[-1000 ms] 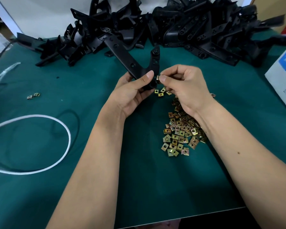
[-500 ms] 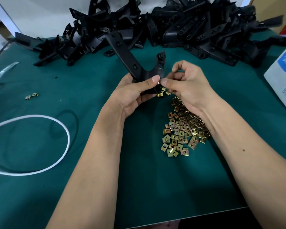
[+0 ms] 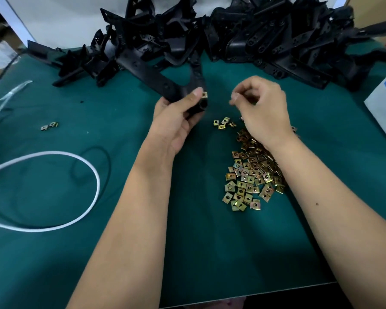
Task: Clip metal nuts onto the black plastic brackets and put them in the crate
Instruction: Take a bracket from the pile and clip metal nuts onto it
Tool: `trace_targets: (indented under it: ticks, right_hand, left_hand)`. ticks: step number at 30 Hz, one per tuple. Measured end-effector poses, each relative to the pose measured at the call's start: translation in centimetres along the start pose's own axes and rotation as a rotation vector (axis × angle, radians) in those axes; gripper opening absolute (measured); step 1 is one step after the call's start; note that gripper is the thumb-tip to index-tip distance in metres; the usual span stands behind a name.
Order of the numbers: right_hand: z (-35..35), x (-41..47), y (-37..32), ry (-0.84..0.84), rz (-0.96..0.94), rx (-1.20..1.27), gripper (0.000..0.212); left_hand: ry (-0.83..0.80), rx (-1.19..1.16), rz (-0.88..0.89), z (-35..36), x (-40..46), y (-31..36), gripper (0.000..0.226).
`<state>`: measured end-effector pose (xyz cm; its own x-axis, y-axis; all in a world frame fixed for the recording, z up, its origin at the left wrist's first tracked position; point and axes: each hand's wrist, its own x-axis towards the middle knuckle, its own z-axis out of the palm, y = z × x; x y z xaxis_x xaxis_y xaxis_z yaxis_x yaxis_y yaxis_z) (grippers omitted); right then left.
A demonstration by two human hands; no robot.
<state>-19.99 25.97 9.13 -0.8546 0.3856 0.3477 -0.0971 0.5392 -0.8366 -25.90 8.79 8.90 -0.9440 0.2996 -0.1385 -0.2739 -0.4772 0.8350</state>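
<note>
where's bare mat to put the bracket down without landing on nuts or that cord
Bare green mat lies between the two forearms, left of the nut pile, out to the near edge. A second patch sits between the two stray nuts and the left hand. Crowded: the bracket heap along the back, and the white cord loop at left.

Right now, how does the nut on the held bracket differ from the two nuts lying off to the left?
The clipped nut sits on the bracket, raised off the mat in the left hand, thumb beside it. The two stray nuts lie loose on the green mat, touching each other, on no bracket. All look like the same brassy square clips.
</note>
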Motion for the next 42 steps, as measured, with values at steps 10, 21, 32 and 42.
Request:
trace_targets:
  ticks: [10, 21, 32, 42]
  right_hand:
    - [1.4, -0.7, -0.6, -0.287, -0.205, -0.564, 0.009]
    - [1.4, -0.7, -1.0, -0.379, -0.151, -0.63, 0.019]
    - [1.4, -0.8, -1.2, -0.177, 0.015, 0.068, 0.013]
    - [1.3, -1.1, -1.4, -0.032, 0.335, 0.73, 0.014]
  left_hand:
    - [0.028, -0.099, 0.071, -1.7, 0.7, 0.6, 0.033]
    - [-0.021, -0.066, 0.038, -1.5, 0.3, 0.5, 0.018]
    - [-0.073, 0.031, 0.0, -1.2, -0.3, 0.5, 0.014]
    - [-0.145, 0.102, -0.042, -0.2, -0.5, -0.2, 0.015]
